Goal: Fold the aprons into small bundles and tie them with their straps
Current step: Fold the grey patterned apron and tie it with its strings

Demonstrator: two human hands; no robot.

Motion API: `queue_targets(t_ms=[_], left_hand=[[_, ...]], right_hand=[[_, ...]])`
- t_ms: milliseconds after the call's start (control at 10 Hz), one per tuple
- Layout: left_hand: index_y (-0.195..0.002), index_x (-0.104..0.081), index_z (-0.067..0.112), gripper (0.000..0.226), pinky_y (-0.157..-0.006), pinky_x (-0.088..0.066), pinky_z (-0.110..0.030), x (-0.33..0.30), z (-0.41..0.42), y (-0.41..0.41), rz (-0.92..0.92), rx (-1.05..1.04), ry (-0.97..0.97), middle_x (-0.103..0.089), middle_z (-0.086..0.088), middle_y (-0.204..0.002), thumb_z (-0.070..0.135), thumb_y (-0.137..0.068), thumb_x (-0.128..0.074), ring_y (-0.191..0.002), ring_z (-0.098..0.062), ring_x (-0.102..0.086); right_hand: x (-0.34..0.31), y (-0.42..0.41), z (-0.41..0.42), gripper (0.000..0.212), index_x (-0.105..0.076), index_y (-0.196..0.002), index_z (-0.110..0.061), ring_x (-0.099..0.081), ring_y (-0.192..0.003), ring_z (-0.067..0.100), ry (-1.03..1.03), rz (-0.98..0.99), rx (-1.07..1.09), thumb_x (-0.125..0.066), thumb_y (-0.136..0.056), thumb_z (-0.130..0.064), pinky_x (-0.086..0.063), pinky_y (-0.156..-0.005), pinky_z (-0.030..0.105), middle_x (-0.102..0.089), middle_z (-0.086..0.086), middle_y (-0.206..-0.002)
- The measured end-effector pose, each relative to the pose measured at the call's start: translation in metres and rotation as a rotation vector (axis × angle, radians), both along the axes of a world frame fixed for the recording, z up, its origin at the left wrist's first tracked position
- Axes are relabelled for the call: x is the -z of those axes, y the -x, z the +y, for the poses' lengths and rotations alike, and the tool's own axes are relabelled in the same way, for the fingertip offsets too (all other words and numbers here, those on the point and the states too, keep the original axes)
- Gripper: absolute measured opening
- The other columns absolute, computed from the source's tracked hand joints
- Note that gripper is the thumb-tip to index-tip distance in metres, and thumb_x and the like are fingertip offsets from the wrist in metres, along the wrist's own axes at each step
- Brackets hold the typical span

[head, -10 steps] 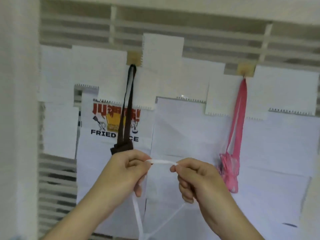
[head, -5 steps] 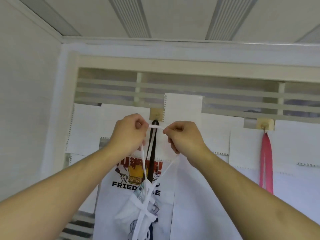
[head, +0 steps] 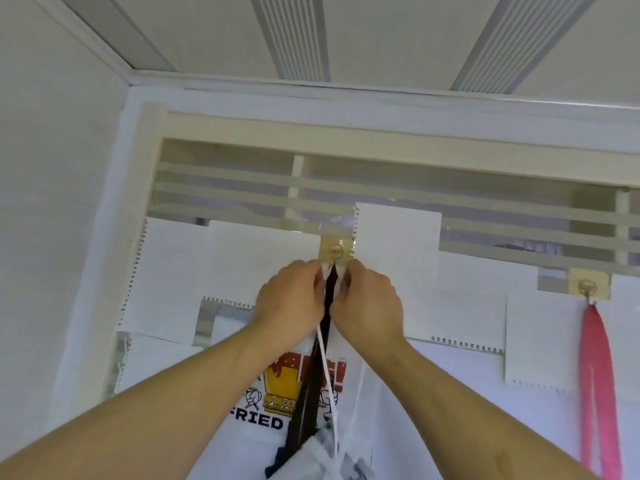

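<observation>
both hands up at the left hook [head: 336, 251]. l hand [head: 291, 303] and r hand [head: 367, 306] each pinch the white strap [head: 325, 355] w/ curled fingers, just under the hook, knuckles nearly touching. black strap [head: 327, 306] hangs from that hook, running down btwn the hands. white apron bundle [head: 318, 455] dangles below on its strap, at the frame's bottom edge, in front of the fried rice poster [head: 263, 422]. pink strap [head: 597, 375] hangs from the right hook [head: 587, 287], well apart.
</observation>
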State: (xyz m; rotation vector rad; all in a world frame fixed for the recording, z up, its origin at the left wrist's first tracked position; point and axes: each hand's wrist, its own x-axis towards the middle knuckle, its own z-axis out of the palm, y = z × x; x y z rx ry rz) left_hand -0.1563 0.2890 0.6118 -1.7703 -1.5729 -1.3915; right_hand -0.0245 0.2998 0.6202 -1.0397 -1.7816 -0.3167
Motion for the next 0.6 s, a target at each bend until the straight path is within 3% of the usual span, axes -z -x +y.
queue_targets(t_ms=[100,200,400,500,600], left_hand=[[-0.091,-0.062,0.024,0.015,-0.069,-0.058,-0.041,0.008,0.006,-0.006,-0.1,0.094,-0.024,-0.064,0.006,-0.085,0.026,-0.104,-0.055,-0.075,-0.013,-0.062],[-0.095,-0.065,0.024,0.013,-0.072,-0.058,-0.035,0.01,0.011,-0.004,-0.173,0.142,-0.015,-0.068,0.007,-0.088,0.026,-0.105,-0.057,-0.079,-0.011,-0.064],[-0.104,-0.067,0.021,0.009,-0.081,-0.056,-0.033,0.013,0.014,-0.004,-0.239,0.158,0.033,-0.069,0.005,-0.094,0.027,-0.104,-0.06,-0.088,-0.014,-0.066],[-0.109,-0.064,0.021,0.009,-0.08,-0.055,-0.031,0.015,0.011,-0.009,-0.296,0.17,0.058,-0.067,0.005,-0.096,0.027,-0.104,-0.061,-0.09,-0.014,-0.066],[-0.122,-0.052,0.026,0.023,-0.072,-0.048,-0.02,0.032,-0.005,-0.014,-0.297,0.161,-0.033,-0.059,0.009,-0.105,0.026,-0.102,-0.063,-0.089,-0.007,-0.061]], right_hand=[[0.006,0.004,0.007,0.012,-0.053,-0.078,-0.018,-0.058,-0.065,0.023,0.013,0.123,-0.016,-0.052,-0.088,-0.011,-0.047,-0.055,0.034,-0.059,0.0,-0.07],[0.006,0.01,0.005,0.011,-0.053,-0.077,-0.019,-0.056,-0.063,0.02,0.019,0.11,-0.007,-0.053,-0.087,-0.012,-0.049,-0.058,0.035,-0.057,-0.002,-0.069],[0.005,0.009,0.004,0.007,-0.055,-0.081,-0.02,-0.057,-0.068,0.021,0.055,0.011,0.04,-0.053,-0.087,-0.016,-0.049,-0.061,0.034,-0.059,-0.002,-0.074],[0.001,0.009,-0.004,0.011,-0.057,-0.081,-0.021,-0.058,-0.067,0.019,0.085,-0.065,0.071,-0.053,-0.091,-0.022,-0.05,-0.061,0.033,-0.06,-0.002,-0.074],[0.013,-0.009,-0.015,0.022,-0.06,-0.076,-0.02,-0.058,-0.06,0.017,0.086,-0.095,0.088,-0.051,-0.095,-0.023,-0.054,-0.059,0.033,-0.06,-0.002,-0.068]])
